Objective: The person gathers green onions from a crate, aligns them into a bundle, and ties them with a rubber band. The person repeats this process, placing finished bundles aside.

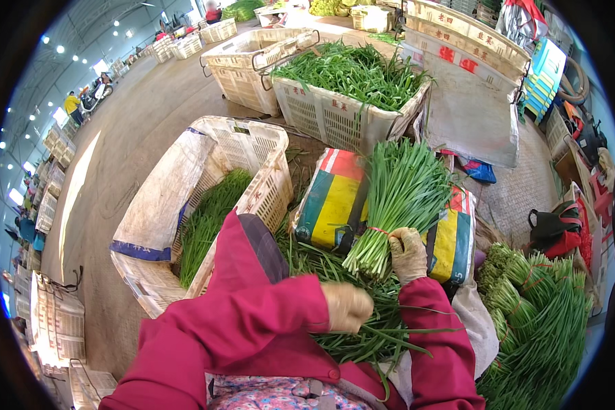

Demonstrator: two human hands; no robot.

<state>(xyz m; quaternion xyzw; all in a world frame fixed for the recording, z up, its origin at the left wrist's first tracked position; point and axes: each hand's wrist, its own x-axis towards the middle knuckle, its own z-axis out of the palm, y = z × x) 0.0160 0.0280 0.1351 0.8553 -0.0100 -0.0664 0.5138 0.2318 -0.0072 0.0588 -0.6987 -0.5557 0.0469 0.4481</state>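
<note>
A large bunch of garlic chives (pixel 402 189), tied with a red band (pixel 377 230), lies across a packed sack printed in yellow, green and red (pixel 328 210). Its pale cut ends point toward me. My right hand (pixel 409 253), in a tan work glove, grips the bunch's right edge beside the band. My left hand (pixel 346 307), gloved as well, is blurred above loose chive leaves (pixel 374 335) at my lap. Whether it holds anything cannot be made out.
On the left stands a plastic crate (pixel 282 189) with chives inside and a white sack over its side. Another crate (pixel 338 120), heaped with greens, is ahead. Tied chive bunches (pixel 538 307) lie at right. Behind the sack rises a crate stack (pixel 466 97) with a hanging sheet.
</note>
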